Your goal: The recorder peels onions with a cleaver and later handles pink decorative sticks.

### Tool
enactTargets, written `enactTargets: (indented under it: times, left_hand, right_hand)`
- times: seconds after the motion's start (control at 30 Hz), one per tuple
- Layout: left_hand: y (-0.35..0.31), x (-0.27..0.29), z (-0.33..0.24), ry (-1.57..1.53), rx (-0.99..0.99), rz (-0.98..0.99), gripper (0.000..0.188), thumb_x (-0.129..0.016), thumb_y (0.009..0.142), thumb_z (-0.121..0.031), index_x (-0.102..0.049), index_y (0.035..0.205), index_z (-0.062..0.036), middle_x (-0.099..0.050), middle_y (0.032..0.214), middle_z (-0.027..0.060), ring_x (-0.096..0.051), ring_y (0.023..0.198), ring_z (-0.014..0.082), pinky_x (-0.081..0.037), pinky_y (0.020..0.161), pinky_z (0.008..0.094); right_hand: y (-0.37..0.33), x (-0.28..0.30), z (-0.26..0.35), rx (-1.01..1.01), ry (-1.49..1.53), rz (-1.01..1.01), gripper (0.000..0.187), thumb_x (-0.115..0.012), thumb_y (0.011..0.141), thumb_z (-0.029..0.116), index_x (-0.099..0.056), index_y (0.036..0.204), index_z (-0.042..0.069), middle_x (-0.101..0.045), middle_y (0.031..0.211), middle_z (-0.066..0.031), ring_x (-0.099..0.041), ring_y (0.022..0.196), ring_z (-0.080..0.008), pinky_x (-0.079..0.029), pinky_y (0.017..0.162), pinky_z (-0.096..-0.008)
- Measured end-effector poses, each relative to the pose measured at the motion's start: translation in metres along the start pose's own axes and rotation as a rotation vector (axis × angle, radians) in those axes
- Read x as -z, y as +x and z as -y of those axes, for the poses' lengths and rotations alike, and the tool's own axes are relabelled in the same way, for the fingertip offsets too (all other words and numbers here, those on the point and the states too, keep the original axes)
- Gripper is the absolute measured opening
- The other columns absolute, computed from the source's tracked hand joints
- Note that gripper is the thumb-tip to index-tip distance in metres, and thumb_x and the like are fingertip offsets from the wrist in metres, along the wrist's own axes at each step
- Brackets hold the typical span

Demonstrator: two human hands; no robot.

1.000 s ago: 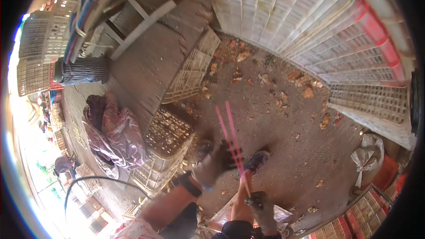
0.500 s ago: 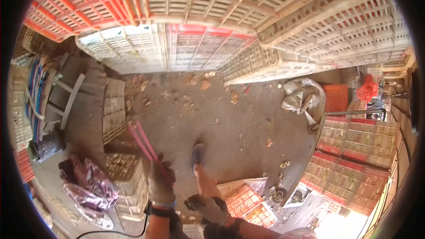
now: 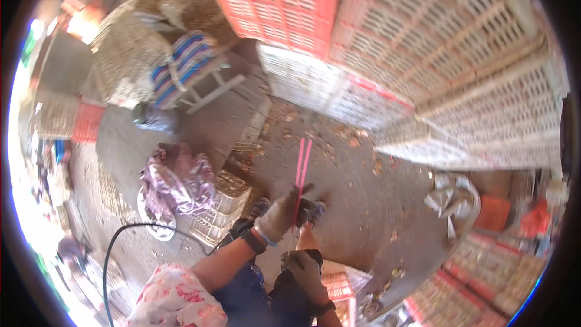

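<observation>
Looking down through the head view, saw the left hand (image 3: 277, 217) just below the centre, clamping gloved fingers on two thin pink strips (image 3: 301, 160). Found the strips at the middle of the view, running from the glove toward twelve o'clock, close together, with short ends showing below the fingers toward six o'clock. Judged the step in hand as a one-handed hold of the strips above the floor (image 3: 363, 218). Judged the next move to call for a firm left grip and unsnagged free ends.

Noted the left forearm (image 3: 224, 263) reaching in from between seven and eight o'clock, with a dark band (image 3: 253, 240) at the wrist. Saw the gloved right hand (image 3: 305, 269) at six o'clock, lower than the left, over dark clothing (image 3: 287, 300), with its forearm entering from five o'clock. Made out bent right fingers, but could not tell their exact closure or any contents.

Placed an orange crate (image 3: 333, 284) between five and six o'clock, just beside the right hand. Saw purple cloth (image 3: 180, 183) between eight and nine, a pale sack (image 3: 451, 203) between three and four, and tall stacked crates (image 3: 411, 36) around one o'clock.
</observation>
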State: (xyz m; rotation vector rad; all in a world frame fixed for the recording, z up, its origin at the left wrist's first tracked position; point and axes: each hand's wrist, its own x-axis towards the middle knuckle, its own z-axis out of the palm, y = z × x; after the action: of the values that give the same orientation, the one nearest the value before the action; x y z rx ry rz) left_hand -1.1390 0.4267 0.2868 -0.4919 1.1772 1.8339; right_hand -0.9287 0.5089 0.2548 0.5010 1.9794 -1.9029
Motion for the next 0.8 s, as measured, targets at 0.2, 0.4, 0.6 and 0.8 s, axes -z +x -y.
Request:
enactTargets:
  times: [0.2,0.4,0.6,0.8]
  left_hand:
    - [-0.025,-0.001,0.002,-0.003,-0.063,0.252,0.071,-0.045,0.103,-0.058,-0.043,0.15,-0.0059,-0.069,0.104,0.0057,-0.059,0.069,0.0092,-0.049,0.064,0.0254]
    - [-0.052,-0.008,-0.013,-0.251,-0.2,0.29,0.075,-0.046,0.099,-0.064,-0.041,0.152,-0.0117,-0.068,0.114,0.0086,-0.059,0.07,0.0099,-0.049,0.06,0.0258]
    - [-0.068,-0.042,-0.051,0.015,-0.306,0.301,0.058,-0.053,0.099,-0.059,-0.059,0.127,-0.0085,-0.066,0.082,-0.002,-0.05,0.053,0.0063,-0.039,0.046,0.0225]
    - [-0.049,0.009,-0.042,0.762,-0.755,0.234,0.056,-0.064,0.093,-0.038,-0.055,0.137,-0.003,-0.065,0.11,0.0032,-0.061,0.095,0.0178,-0.051,0.087,0.0292]
  right_hand:
    - [-0.015,0.006,0.038,0.001,-0.086,-0.081,0.025,-0.059,0.098,0.016,-0.066,0.115,-0.001,-0.07,0.093,-0.0126,-0.067,0.084,-0.0179,-0.054,0.077,-0.0334]
    - [-0.02,0.004,0.131,-0.045,-0.291,-0.12,0.032,-0.066,0.094,0.026,-0.068,0.111,-0.002,-0.071,0.099,-0.0168,-0.069,0.094,-0.0291,-0.053,0.083,-0.0381]
    - [-0.036,0.001,0.156,0.006,-0.446,-0.254,0.034,-0.066,0.093,0.031,-0.069,0.112,0.003,-0.07,0.107,-0.0169,-0.069,0.098,-0.0365,-0.054,0.083,-0.0429]
    - [-0.044,-0.01,0.141,0.167,-0.797,-0.054,0.045,-0.063,0.087,0.024,-0.062,0.13,0.013,-0.06,0.135,-0.0145,-0.068,0.103,-0.0341,-0.054,0.084,-0.0442]
